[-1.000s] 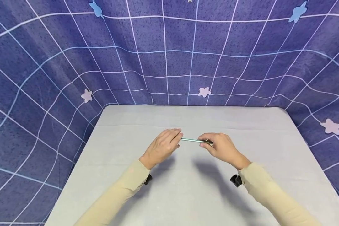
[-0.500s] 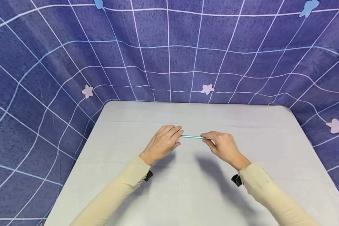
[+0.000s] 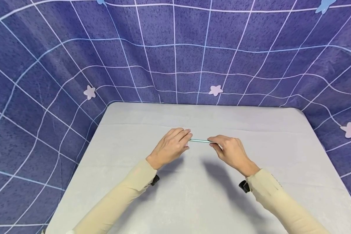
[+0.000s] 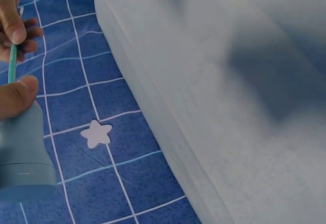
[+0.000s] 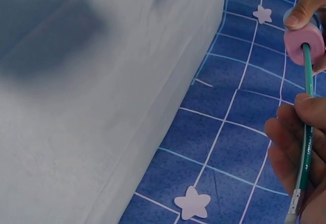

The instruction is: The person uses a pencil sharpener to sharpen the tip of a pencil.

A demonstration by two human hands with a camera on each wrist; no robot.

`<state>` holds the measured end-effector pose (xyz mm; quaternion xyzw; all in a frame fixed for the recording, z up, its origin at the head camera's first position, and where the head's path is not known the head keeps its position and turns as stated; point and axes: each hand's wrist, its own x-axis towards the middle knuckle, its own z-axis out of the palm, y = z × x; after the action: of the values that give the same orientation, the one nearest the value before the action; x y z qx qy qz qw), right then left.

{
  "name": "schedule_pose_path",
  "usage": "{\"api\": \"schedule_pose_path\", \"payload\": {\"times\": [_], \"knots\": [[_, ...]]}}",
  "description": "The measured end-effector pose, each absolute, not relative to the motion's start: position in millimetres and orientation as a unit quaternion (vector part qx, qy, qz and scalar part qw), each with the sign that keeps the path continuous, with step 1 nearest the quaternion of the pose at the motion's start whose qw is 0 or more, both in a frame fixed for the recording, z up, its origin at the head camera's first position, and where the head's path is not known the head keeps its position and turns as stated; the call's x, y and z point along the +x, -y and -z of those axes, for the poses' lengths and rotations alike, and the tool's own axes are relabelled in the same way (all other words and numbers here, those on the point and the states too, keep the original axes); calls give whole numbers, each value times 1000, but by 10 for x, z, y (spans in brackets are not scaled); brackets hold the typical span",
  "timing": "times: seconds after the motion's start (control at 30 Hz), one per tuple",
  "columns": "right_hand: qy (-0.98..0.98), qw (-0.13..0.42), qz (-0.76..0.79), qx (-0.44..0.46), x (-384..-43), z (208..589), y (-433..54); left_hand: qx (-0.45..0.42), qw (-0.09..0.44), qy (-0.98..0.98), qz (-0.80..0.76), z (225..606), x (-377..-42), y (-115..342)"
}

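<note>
My left hand [image 3: 171, 146] grips a pencil sharpener with a blue-grey body [image 4: 23, 142] and a pink front [image 5: 295, 51]. In the head view this sharpener is almost wholly hidden by the hand. A green pencil [image 3: 200, 141] runs between both hands, its far end inside the hole in the pink front. My right hand [image 3: 231, 152] pinches the pencil between thumb and fingers. The pencil's metal ferrule and pale eraser end [image 5: 293, 208] stick out past the right fingers in the right wrist view. Both hands are above the table, casting shadows on it.
A table with a white cover [image 3: 193, 195] lies below the hands. Behind and beside it hangs a blue-purple curtain [image 3: 152, 58] with a line grid and stars. Each wrist carries a small black device, such as the right one [image 3: 244, 186].
My right thumb and fingers have shifted on the pencil, and its dark end no longer shows beside them in the head view. The left hand keeps its hold. The head view has tilted slightly.
</note>
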<state>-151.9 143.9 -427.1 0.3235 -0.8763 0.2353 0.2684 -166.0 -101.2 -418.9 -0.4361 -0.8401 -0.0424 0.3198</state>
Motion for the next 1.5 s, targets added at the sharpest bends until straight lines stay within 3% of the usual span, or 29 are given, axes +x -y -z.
{"api": "schedule_pose_path", "payload": {"times": [0.27,0.43,0.63,0.97,1.5], "knots": [[878,285,-245,297,-1511,4317,-1512,-409,316,854,60,4206,-1683,1084],[898,282,-257,219,-1476,4344,-1597,-369,286,871,151,4279,-1701,1170],[936,191,-278,98,-1417,4387,-1719,-299,239,877,291,4418,-1698,1237],[940,18,-340,-14,-1384,4530,-1915,-217,188,890,355,4584,-1645,1226],[920,-1,-371,-125,-1394,4986,-2042,-174,161,897,372,4900,-1672,1246]]}}
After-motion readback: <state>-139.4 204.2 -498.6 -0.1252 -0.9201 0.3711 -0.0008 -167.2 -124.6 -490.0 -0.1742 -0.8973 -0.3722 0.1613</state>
